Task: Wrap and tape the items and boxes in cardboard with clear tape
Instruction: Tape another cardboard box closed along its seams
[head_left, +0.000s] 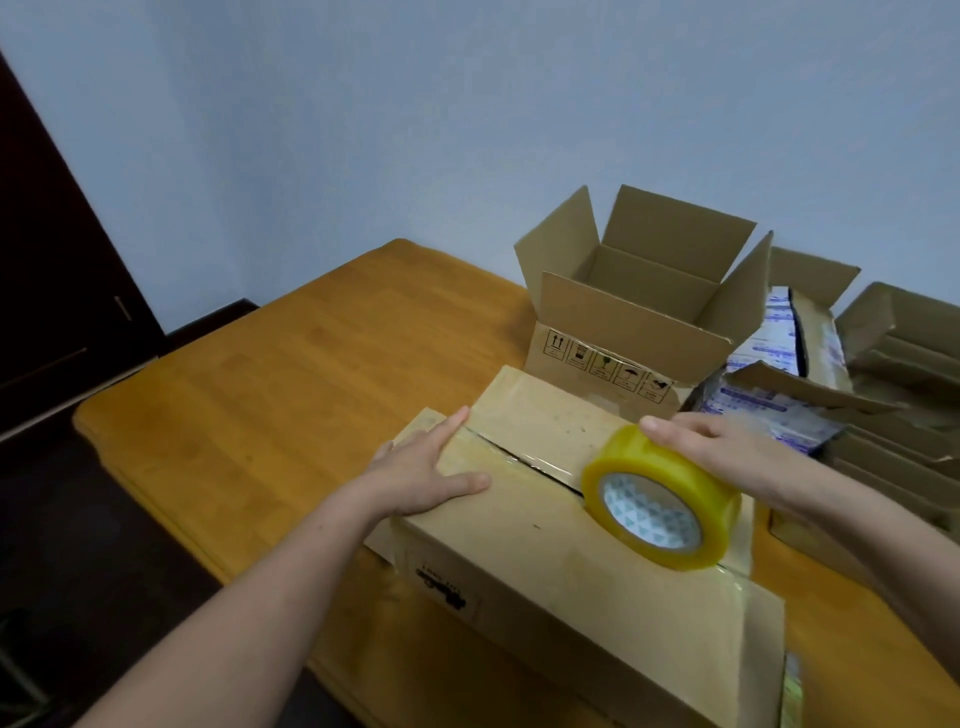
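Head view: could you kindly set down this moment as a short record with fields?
surface: wooden table
workpiece: closed cardboard box, clear tape partway along its top seam
left grip: flat on the box top, fingers straight, by the seam
right grip: holds the tape roll upright on the seam
behind: open box; printed packets in boxes further right

place: plain room — home-like | signs: wooden table (270, 374); bare pale wall (415, 104); dark cabinet (52, 260); cardboard boxes (649, 312)

Soft even light, faint shadows; wide-angle bending at edges, slight blur overall
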